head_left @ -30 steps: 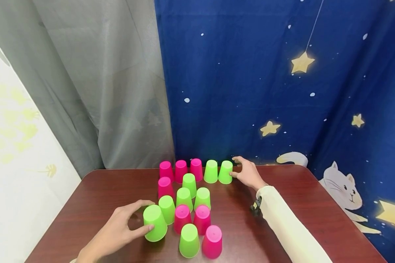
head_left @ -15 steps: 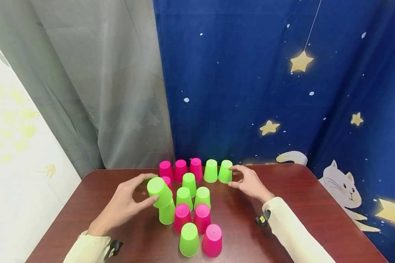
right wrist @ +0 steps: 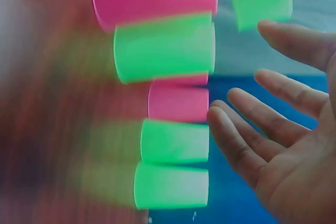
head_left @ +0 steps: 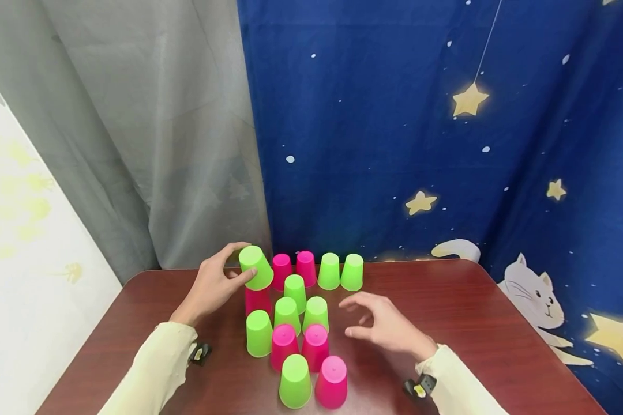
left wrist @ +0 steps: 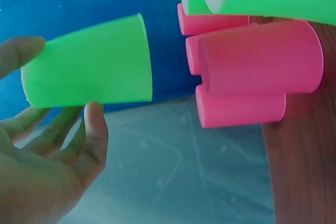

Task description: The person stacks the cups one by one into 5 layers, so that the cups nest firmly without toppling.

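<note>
The left hand (head_left: 213, 285) pinches an upturned green cup (head_left: 255, 268); lift it clear of nearby pink cups (head_left: 306, 269). The right hand (head_left: 384, 324), fingers apart, holds nothing.

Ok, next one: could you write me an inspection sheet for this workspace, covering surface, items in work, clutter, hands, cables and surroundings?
Surface: reddish-brown table, with a wood-like grain.
Items in work: one green cup is held up above the table; the standing green cups and pink cups are mouth-down, some partly hidden by others.
Clutter: nothing seen.
Left hand: holds the raised cup between thumb and fingers.
Right hand: holds nothing, beside the cups.
Cables: nothing seen; a small dark device sits at each wrist.
Surroundings: grey curtain and blue curtain behind, the blue one printed with stars and a cat.
</note>
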`<state>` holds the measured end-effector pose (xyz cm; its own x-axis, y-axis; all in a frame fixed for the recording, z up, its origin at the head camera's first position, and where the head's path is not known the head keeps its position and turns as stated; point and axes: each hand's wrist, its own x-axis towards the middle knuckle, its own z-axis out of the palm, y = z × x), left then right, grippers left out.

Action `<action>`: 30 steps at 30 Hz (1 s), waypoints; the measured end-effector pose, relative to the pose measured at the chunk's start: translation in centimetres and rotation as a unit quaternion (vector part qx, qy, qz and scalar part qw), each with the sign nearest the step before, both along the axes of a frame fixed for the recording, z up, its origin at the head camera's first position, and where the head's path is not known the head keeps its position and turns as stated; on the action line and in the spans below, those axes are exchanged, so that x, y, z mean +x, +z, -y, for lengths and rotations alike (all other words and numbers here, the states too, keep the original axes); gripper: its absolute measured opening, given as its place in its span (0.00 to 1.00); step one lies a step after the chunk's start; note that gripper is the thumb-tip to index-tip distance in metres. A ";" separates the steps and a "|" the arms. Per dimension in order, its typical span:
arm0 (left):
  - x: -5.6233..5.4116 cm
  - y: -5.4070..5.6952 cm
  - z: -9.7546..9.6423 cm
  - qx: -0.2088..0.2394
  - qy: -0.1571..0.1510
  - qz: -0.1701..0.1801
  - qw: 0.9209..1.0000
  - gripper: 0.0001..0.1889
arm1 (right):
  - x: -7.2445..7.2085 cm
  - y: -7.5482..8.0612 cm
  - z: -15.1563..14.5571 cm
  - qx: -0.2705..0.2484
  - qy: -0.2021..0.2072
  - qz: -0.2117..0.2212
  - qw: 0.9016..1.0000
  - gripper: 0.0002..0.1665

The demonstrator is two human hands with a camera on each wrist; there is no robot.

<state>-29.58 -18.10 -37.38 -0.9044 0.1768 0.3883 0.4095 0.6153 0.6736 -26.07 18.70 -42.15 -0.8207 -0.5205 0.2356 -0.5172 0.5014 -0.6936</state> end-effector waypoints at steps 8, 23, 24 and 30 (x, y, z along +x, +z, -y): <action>-3.1 0.0 -1.4 -0.003 0.036 0.013 0.999 0.27 | 3.7 -1.7 0.5 -0.021 0.065 0.060 0.996 0.30; -8.0 -0.7 -2.1 -0.028 0.066 0.077 0.994 0.30 | 6.5 -4.2 2.4 -0.082 0.064 0.084 0.991 0.29; -8.2 -0.8 -2.2 -0.029 0.066 0.079 0.994 0.31 | 6.5 -4.3 2.4 -0.085 0.061 0.087 0.991 0.29; -8.9 -1.3 -2.3 -0.026 0.069 0.087 0.993 0.31 | 6.5 -4.4 2.4 -0.082 0.052 0.085 0.992 0.28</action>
